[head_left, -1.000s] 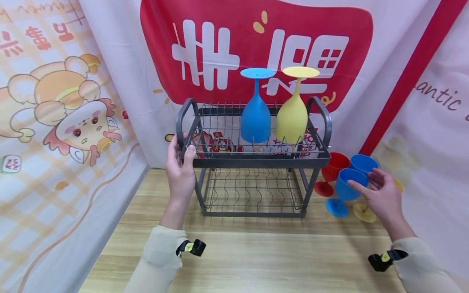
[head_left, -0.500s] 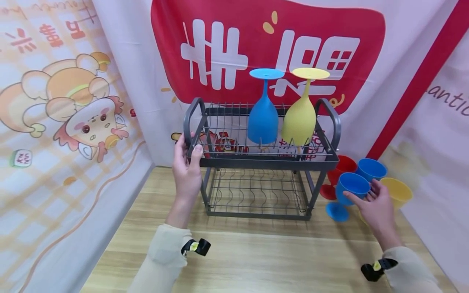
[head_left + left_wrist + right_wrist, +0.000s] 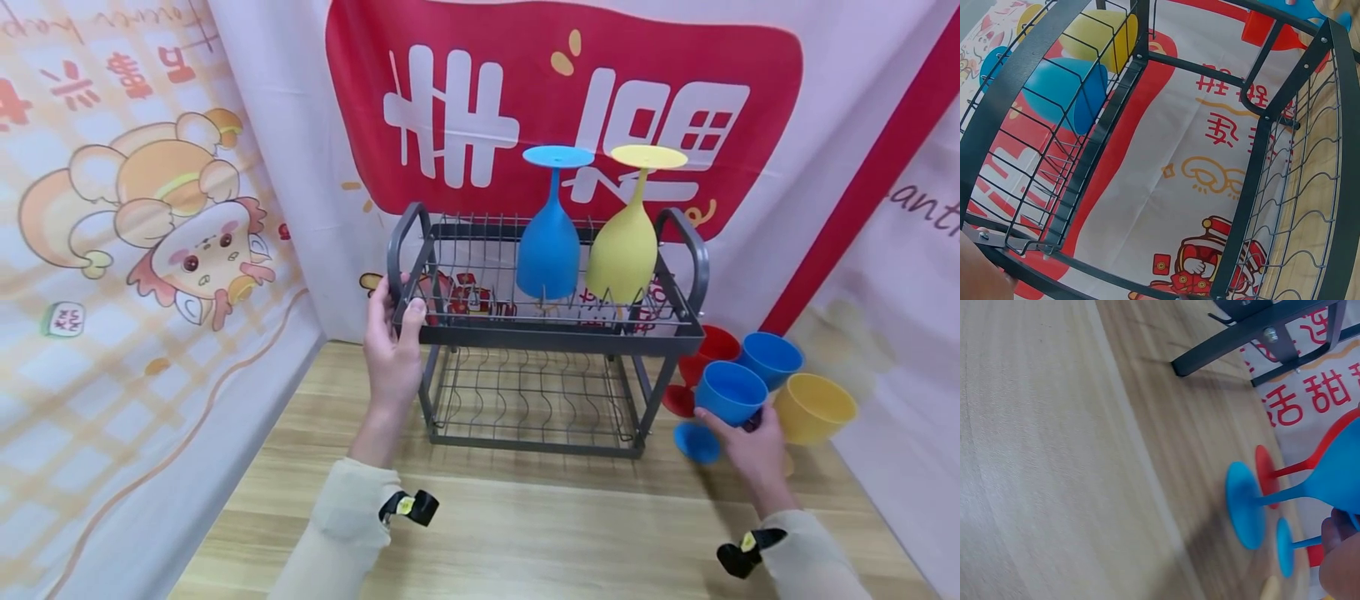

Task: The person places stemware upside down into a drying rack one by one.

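My left hand grips the left end of the upper tier of a dark grey two-tier dish rack, thumb at its front corner. On that tier a blue goblet and a yellow goblet stand upside down, feet upward. To the right of the rack, my right hand holds an upright blue goblet low on its bowl, thumb in front. In the right wrist view the foot of this blue goblet appears at or very near the tabletop; its bowl is partly cut off.
Beside the held one stand a red goblet, a second blue goblet and a yellow goblet, close together. The rack's lower tier rests on the wooden table. Printed cloth hangs behind and at the sides.
My right hand has come down from beside the front blue goblet's rim to a hold lower on its bowl. My left hand keeps its grip on the rack; the head view has shifted a little.
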Tool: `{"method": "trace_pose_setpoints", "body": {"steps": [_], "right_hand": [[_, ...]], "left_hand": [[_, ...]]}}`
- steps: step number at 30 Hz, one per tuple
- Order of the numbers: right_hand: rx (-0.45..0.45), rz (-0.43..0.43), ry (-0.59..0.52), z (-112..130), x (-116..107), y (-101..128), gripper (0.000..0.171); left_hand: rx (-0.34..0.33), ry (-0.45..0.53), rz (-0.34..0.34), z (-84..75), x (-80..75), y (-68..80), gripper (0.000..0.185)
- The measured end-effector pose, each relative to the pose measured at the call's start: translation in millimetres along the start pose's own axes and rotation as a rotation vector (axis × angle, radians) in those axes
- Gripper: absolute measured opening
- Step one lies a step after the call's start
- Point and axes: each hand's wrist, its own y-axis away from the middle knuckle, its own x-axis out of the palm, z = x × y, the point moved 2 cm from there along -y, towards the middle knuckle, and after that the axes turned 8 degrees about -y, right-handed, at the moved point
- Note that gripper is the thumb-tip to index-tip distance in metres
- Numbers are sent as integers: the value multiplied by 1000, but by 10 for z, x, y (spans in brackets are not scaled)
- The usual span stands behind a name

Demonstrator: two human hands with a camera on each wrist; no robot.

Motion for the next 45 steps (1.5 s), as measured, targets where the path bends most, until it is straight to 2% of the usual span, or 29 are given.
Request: {"method": "trace_pose_setpoints", "body": {"steps": [13,19,26,35,41,45], "right_hand": [[5,-13,-71,-111,21,39,116],[-26,-9,-12,-62,-82,167,112],[-181,-17,112,91,-196,342,102],[-436,-7,268,227,-164,589,101],[-589,17,361,313,-89,704,102],[-710,43,389,385,-20,757,104]], "left_hand": [[-15,-3,-1,1,2,2,54],[-22,3,9,18,20,9,55],[-37,9,27,25,12,19,56],[-37,-35,39,53,-38,4,55],[-30,-78,49,176,-141,73,69],[-12,-46,52,328,-225,193,82]]}}
